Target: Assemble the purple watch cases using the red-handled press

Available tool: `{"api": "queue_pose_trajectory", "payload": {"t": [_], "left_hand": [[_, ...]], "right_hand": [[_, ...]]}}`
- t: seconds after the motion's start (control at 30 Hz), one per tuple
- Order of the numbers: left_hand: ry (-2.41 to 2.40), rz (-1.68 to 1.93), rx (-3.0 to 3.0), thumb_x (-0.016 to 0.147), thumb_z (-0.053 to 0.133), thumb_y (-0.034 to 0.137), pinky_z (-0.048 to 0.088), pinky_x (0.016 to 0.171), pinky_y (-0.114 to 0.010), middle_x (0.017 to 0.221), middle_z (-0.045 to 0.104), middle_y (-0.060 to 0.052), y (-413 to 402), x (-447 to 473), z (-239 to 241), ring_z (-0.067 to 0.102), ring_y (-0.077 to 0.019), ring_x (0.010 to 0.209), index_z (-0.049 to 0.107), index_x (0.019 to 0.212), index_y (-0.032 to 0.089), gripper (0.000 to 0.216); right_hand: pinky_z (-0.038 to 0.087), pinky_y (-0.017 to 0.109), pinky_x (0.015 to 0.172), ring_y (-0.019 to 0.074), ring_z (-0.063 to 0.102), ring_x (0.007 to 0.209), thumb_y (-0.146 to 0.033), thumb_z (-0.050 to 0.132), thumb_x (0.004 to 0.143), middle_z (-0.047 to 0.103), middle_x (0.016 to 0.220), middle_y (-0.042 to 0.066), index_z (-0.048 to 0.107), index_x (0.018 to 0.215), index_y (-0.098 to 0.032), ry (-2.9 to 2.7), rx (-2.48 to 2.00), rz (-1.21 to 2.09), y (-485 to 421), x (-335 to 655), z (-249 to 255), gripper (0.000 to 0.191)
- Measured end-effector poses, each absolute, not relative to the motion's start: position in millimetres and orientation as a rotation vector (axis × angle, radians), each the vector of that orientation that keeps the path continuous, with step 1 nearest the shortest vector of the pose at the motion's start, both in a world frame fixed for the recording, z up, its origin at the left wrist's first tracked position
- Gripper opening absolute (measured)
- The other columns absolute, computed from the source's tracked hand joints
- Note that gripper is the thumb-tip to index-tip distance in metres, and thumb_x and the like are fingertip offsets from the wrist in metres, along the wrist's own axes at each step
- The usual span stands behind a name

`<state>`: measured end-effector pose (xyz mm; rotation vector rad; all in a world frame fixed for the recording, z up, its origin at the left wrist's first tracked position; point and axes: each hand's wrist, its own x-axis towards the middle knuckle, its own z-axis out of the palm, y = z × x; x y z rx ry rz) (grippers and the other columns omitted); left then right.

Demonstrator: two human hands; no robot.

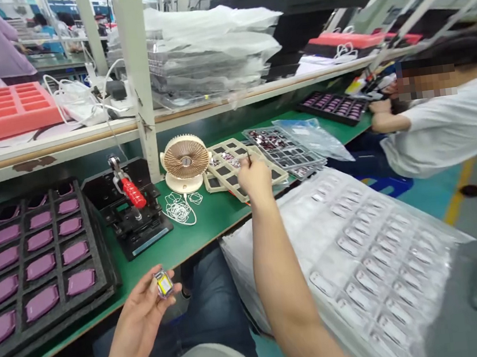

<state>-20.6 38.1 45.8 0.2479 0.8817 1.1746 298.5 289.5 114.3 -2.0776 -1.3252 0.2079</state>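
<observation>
My left hand (140, 318) is at the bottom left, over the bench edge, and pinches a small yellow-and-silver rectangular component (163, 283) between thumb and fingers. My right hand (256, 179) is raised over a beige compartment tray (220, 175) and pinches a thin dark tool (249, 160), whose tip is too small to make out. A grey compartment tray (282, 147) with small red-and-silver parts lies just beyond it. Under my right forearm's far side, a stack of clear blister trays (362, 262) holds several small white pieces.
A black tray of purple pads (36, 267) fills the bench's left side, next to a red-handled black clamp fixture (133, 192) and a small fan (184, 163). A shelf with a red foam tray (4, 111) runs overhead. A co-worker (437, 136) leans over the bench at right.
</observation>
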Motion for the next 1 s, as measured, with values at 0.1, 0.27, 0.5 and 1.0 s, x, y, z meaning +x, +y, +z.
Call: {"api": "queue_pose_trajectory", "payload": {"t": [0.1,0.27,0.5,1.0], "left_hand": [[0.845,1.133,0.238,0.086,0.087,0.029,0.065,0.092,-0.042,0.133,0.074,-0.021,36,-19,43,0.075,-0.0394,0.116,0.078,0.125,0.015,0.042],[0.884,1.115,0.219,0.085,0.088,0.031,0.066,0.089,-0.041,0.13,0.076,-0.02,23,-23,40,0.077,-0.0389,0.112,0.079,0.121,0.015,0.041],[0.969,1.103,0.167,0.075,0.095,0.033,0.066,0.078,-0.038,0.12,0.08,-0.02,13,-23,23,0.08,-0.0364,0.099,0.082,0.114,0.015,0.044],[0.809,1.192,0.391,0.09,0.082,0.031,0.061,0.088,-0.038,0.122,0.075,-0.019,44,-13,42,0.075,-0.0313,0.104,0.08,0.125,0.014,0.039]], "right_hand": [[0.05,0.047,0.106,0.0357,0.067,0.123,-0.036,0.063,0.103,0.072,0.125,0.024,0.073,0.119,-0.008,-1.332,-2.306,0.233,344,331,125,0.034],[0.056,0.05,0.104,0.0262,0.067,0.119,-0.039,0.071,0.102,0.068,0.132,0.011,0.068,0.127,-0.015,-1.557,-2.484,0.307,390,359,113,0.036],[0.054,0.051,0.107,0.0265,0.066,0.121,-0.041,0.07,0.102,0.068,0.132,0.01,0.07,0.124,-0.017,-1.759,-2.437,0.269,393,375,94,0.033],[0.051,0.033,0.082,0.0231,0.066,0.084,-0.034,0.057,0.093,0.076,0.094,0.007,0.07,0.088,-0.019,-1.562,-1.869,0.171,250,272,132,0.02]]}}
